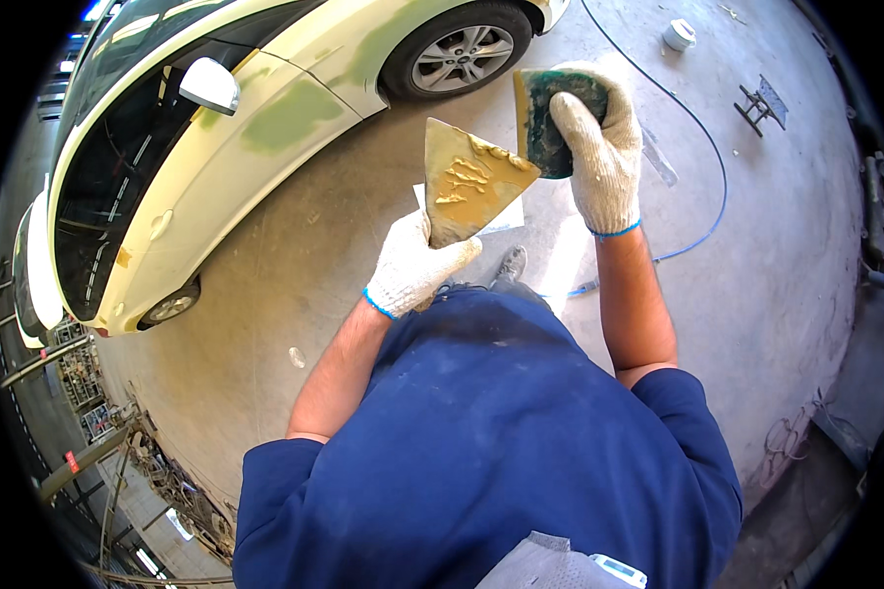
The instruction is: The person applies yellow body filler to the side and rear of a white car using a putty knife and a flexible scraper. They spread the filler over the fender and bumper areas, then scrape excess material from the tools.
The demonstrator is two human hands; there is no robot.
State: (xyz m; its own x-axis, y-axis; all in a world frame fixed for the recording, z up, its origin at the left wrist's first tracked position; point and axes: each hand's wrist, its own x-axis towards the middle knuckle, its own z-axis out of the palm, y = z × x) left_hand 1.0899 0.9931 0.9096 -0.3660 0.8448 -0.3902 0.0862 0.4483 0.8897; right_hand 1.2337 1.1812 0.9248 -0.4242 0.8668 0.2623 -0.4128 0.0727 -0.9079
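Both my hands wear white knit gloves with blue cuffs. My left hand (413, 263) is closed around the narrow lower end of a wide putty knife (473, 187). Yellow body filler (467, 179) lies on its blade, thick and ridged near the upper right edge. Gripped in my right hand (607, 147) is a flat dark green spreader (550, 126), its left edge coated with yellow filler. The spreader's edge is right by the blade's right corner; whether they touch I cannot tell. My right thumb lies across the spreader's face, and the other fingers are mostly hidden behind it.
A pale yellow car (211, 187) with green patches (290, 118) stands at left, its mirror (209, 86) jutting out. A blue hose (722, 187) curves across the floor at right. Beyond are a white bucket (679, 35) and a small stool (761, 105). White paper (506, 218) shows behind the putty knife.
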